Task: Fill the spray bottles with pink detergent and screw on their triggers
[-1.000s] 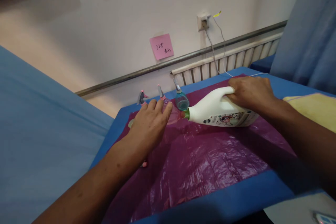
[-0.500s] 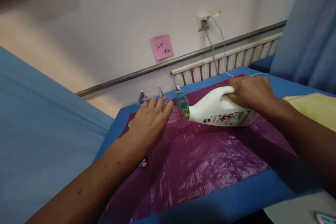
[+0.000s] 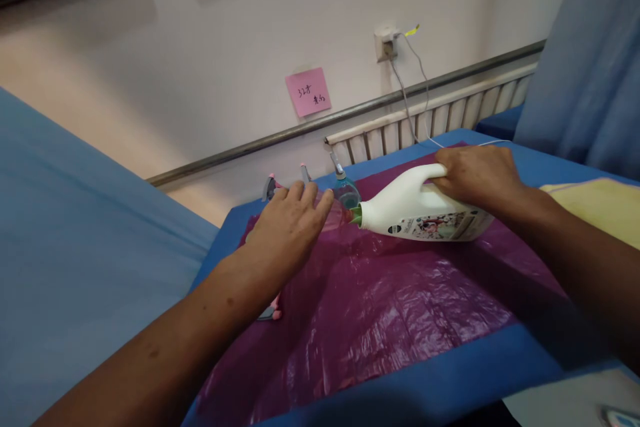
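Observation:
My right hand [image 3: 477,177] is closed round the handle of a white detergent jug [image 3: 415,213]. The jug is tipped on its side, its green neck pointing left. My left hand [image 3: 285,230] is curled over a small clear pinkish bottle [image 3: 337,219] held right at the jug's mouth; most of that bottle is hidden by my fingers. Both are over a purple plastic sheet [image 3: 390,307] spread on a blue-covered table [image 3: 450,373].
A blue-filled spray bottle [image 3: 345,190] and two pink-grey spray heads [image 3: 271,187] stand behind my left hand. A small pink-tipped piece [image 3: 270,312] lies under my left forearm. Yellow cloth [image 3: 600,207] lies at right. Behind are a radiator [image 3: 440,117], a wall socket with cable [image 3: 386,43] and a pink note [image 3: 308,91].
My left hand has crept a little to the right and away from me, bringing the clear bottle closer against the jug's neck. The right hand and jug have hardly moved.

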A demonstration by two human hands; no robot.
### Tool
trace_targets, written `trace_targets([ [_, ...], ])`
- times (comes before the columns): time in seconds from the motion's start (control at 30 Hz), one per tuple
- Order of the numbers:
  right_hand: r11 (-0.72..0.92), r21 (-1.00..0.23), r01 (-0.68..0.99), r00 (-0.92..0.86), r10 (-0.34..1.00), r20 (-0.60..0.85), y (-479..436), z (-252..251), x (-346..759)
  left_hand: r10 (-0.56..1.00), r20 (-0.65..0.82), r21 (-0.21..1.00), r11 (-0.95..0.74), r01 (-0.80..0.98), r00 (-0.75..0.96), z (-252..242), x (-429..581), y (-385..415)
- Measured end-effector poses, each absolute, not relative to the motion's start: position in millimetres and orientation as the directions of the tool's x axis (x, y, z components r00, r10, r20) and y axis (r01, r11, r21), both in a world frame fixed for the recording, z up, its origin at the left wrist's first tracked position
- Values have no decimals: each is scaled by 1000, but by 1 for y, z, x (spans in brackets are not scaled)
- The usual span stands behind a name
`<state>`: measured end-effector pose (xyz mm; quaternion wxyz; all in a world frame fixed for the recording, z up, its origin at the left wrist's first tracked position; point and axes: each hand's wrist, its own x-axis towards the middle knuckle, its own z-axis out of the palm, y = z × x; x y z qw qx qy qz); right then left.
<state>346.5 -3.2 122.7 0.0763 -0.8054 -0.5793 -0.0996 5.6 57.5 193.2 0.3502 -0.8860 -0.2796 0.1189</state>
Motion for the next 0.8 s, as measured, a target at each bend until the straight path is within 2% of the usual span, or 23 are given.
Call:
trace_targets([
  [0.4, -323, -12, 946, 316, 917, 245, -3, 123, 348, 575, -31, -692, -602, 398, 817, 206, 17, 56],
  [0.63, -334, -43, 941, 333, 904, 268, -2, 119, 354, 518, -21, -718, -603, 347, 855, 214, 25, 54],
  [0.8, -356, -49, 933, 356, 898, 259, -4, 119, 357, 470, 20, -689, -633, 353, 882, 218, 27, 55],
])
